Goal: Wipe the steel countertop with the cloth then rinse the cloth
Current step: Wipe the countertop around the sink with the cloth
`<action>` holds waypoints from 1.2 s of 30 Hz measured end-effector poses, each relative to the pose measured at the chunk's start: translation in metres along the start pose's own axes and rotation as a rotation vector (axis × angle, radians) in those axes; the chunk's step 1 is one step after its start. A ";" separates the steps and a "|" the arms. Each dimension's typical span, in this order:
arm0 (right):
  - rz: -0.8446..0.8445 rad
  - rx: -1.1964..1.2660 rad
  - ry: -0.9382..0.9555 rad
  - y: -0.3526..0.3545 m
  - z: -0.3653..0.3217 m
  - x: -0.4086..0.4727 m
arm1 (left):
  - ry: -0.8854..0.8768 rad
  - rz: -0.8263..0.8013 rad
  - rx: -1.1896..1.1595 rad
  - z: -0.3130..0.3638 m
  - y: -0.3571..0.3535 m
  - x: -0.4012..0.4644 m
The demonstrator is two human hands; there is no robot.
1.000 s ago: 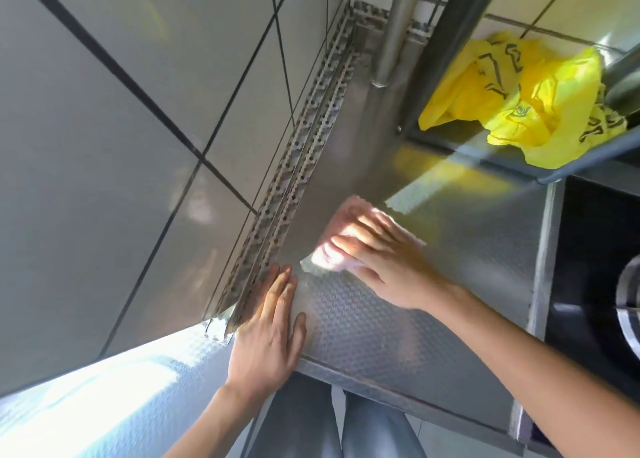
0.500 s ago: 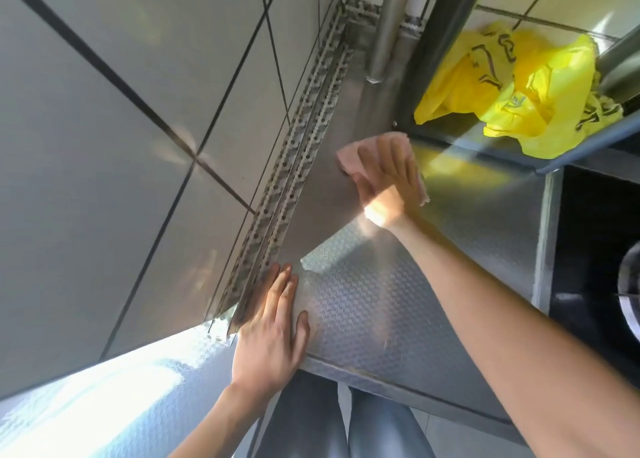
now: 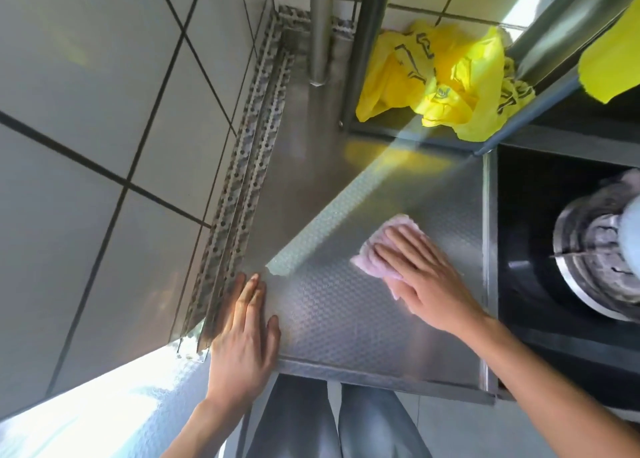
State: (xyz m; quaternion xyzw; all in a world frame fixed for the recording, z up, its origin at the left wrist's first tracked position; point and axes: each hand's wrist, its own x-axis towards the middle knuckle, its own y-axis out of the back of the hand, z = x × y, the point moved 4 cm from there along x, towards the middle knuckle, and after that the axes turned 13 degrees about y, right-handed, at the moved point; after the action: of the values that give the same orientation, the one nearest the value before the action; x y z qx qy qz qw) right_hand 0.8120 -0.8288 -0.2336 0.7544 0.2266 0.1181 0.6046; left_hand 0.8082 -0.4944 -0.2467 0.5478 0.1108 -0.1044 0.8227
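A textured steel countertop point(image 3: 332, 319) fills the middle of the head view, half in sun and half in shade. A pink cloth point(image 3: 372, 255) lies flat on its right part. My right hand point(image 3: 426, 277) presses down on the cloth with fingers spread, covering most of it. My left hand point(image 3: 244, 333) rests flat on the counter's near left corner, fingers together, holding nothing.
A tiled wall point(image 3: 104, 145) with a perforated metal strip point(image 3: 242, 187) borders the counter on the left. A yellow plastic bag point(image 3: 440, 79) sits on a shelf at the back right. A black hob with a steel burner ring point(image 3: 588, 267) lies beyond the counter's right edge.
My right hand slid the cloth from the counter's left part to the far back corner, then pulled it back to the right part near the hob. My left hand stayed put.
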 end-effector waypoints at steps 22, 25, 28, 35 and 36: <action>0.057 -0.019 0.097 -0.003 -0.018 0.071 | -0.041 0.056 -0.030 0.027 -0.013 0.052; 0.117 -0.020 -0.019 0.007 0.024 0.041 | -0.004 0.023 -0.033 0.030 -0.012 0.051; 0.213 -0.004 -0.339 0.010 0.042 0.072 | 0.045 -0.032 -0.031 0.030 -0.012 0.051; 0.295 0.163 -0.773 0.013 0.005 0.216 | -0.035 0.059 -0.024 0.034 -0.007 0.053; 0.251 0.155 -0.665 0.011 -0.005 0.229 | -0.039 0.067 -0.016 0.033 -0.006 0.054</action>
State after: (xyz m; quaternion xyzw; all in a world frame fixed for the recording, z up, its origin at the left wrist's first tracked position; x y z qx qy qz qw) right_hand 1.0113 -0.7151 -0.2438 0.8172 -0.0687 -0.0780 0.5670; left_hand 0.8600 -0.5302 -0.2558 0.5425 0.0771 -0.0869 0.8320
